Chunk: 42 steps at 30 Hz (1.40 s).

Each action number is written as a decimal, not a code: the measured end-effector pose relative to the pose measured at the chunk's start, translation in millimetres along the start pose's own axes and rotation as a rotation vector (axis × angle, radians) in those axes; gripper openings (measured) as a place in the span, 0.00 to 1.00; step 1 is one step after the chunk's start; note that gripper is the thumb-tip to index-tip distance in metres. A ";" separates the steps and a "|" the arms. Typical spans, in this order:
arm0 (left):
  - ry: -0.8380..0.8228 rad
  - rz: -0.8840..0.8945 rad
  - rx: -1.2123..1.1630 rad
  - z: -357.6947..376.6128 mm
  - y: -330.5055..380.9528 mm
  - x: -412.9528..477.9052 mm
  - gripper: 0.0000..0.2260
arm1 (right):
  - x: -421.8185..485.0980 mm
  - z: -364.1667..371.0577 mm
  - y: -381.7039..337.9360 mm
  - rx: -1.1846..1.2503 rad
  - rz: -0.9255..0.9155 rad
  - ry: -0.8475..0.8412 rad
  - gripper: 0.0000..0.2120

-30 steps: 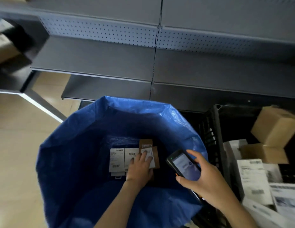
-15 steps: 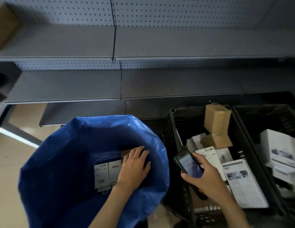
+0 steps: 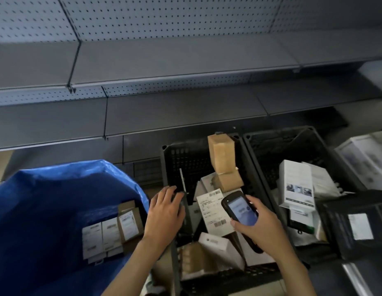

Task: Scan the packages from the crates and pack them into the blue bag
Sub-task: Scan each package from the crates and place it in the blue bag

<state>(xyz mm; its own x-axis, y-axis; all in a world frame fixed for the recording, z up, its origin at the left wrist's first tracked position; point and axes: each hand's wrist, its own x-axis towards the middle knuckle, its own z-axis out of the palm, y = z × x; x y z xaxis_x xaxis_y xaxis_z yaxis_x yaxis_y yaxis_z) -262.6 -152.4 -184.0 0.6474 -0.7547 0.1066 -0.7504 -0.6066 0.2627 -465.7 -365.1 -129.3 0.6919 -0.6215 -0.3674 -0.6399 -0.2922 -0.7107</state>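
The blue bag [image 3: 47, 199] stands open at the lower left with several labelled packages [image 3: 110, 233] lying flat inside. My left hand [image 3: 164, 214] hovers empty, fingers spread, over the left rim of the middle black crate [image 3: 171, 154], just right of the bag. My right hand [image 3: 262, 227] holds a black handheld scanner [image 3: 239, 209] with a lit screen above that crate. Under the scanner lies a white package with a barcode label [image 3: 211, 207]. Two brown cardboard boxes [image 3: 223, 154] stand stacked at the crate's back.
A second black crate [image 3: 292, 142] to the right holds white boxes [image 3: 296, 184]. A dark box with a white label [image 3: 356, 227] sits at the far right. Grey metal shelves [image 3: 185, 112] with pegboard backing run behind the crates.
My left hand has come out of the blue bag, leaving the package inside, and moved right to the middle crate's rim. The view has swung right toward the crates.
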 end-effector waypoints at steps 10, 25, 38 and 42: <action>-0.377 -0.229 -0.027 58.5 83.9 63.0 0.22 | 29.6 -67.6 63.7 0.002 -0.028 -0.002 0.42; -0.525 -0.514 -0.349 114.8 82.1 77.1 0.18 | 43.1 -94.1 92.7 0.046 -0.095 -0.120 0.38; -0.437 -0.355 -0.451 90.9 65.5 67.4 0.15 | 53.6 -84.3 97.7 0.094 -0.093 -0.188 0.40; -0.609 -0.060 -0.205 62.7 63.2 66.9 0.38 | 51.2 -82.5 92.3 0.086 -0.107 -0.185 0.35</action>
<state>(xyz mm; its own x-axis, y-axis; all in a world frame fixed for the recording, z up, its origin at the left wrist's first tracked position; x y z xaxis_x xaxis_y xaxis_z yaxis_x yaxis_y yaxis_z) -275.2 -256.9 -220.4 0.4499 -0.7645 -0.4616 -0.6356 -0.6372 0.4359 -516.9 -483.9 -164.2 0.8090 -0.4440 -0.3852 -0.5341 -0.2815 -0.7972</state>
